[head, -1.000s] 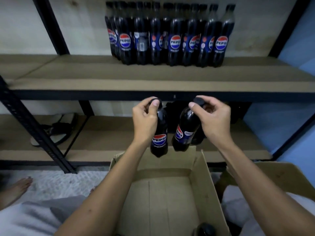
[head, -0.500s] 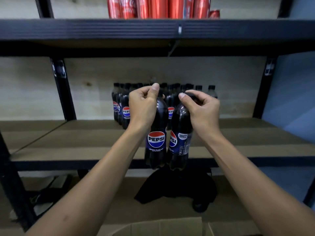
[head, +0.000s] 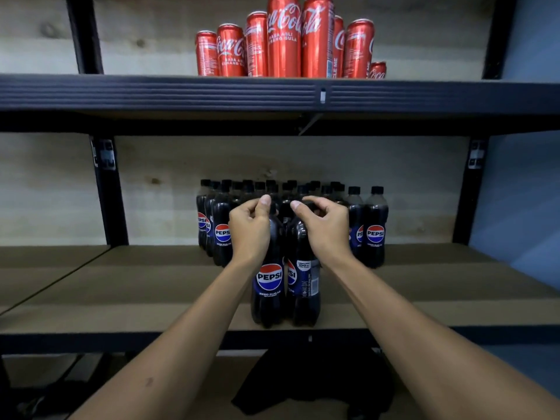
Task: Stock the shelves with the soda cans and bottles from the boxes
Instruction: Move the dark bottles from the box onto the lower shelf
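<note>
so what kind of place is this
Probably a shop stockroom or storage room: black metal shelving with plain board shelves, Pepsi bottles massed on one level and Coke cans on the level above, against a bare wall.

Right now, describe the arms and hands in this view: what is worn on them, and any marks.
Both forearms are bare to the frame's edge: no sleeves, gloves, watch or rings show. The left hand and right hand have short, plain nails. One small dark mark sits on the left forearm.
</note>
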